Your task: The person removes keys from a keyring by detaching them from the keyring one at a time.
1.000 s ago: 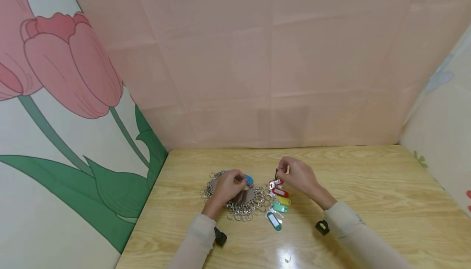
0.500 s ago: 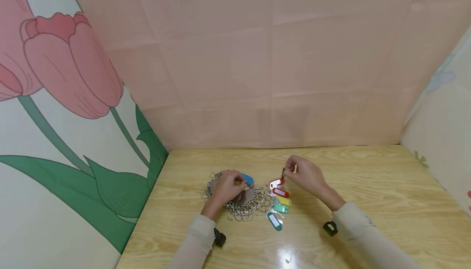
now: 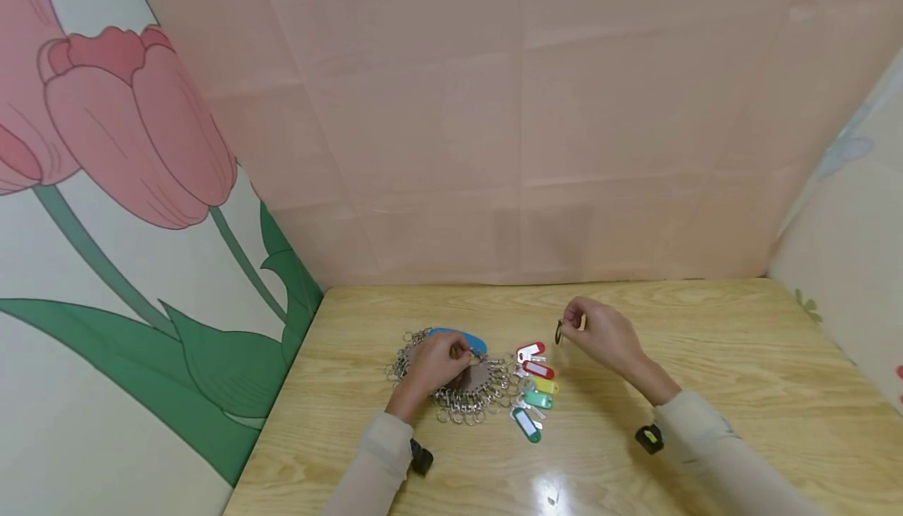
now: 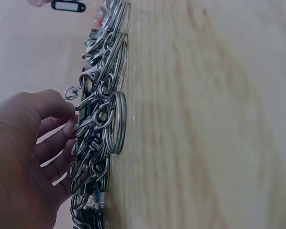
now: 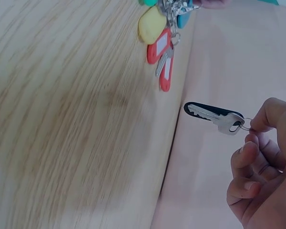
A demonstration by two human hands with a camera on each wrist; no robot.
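Observation:
My right hand (image 3: 605,337) is raised over the table's right side. Its thumb and index finger pinch the small ring of a silver key (image 5: 227,125) with a black key tag (image 3: 559,332), which dangles away from the fingertips. My left hand (image 3: 432,361) is at a round bunch of metal clips and split rings (image 4: 115,124), its thumb and finger pinching a small metal clip (image 4: 72,92) at the upper side. Part of a blue oval piece (image 3: 462,336) shows behind the left hand. The middle of the bunch is partly covered by that hand.
Right of the bunch lies a row of keys with coloured tags: red tags (image 3: 538,370), a yellow tag (image 3: 544,385), a light green tag (image 3: 538,399) and a dark green tag (image 3: 525,425). The wooden table (image 3: 741,375) meets a pink-covered wall (image 3: 635,187) behind.
My right hand has moved right, carrying the key with the black tag away from the red tags. The left hand has stayed nearly in place, and more of the blue piece shows.

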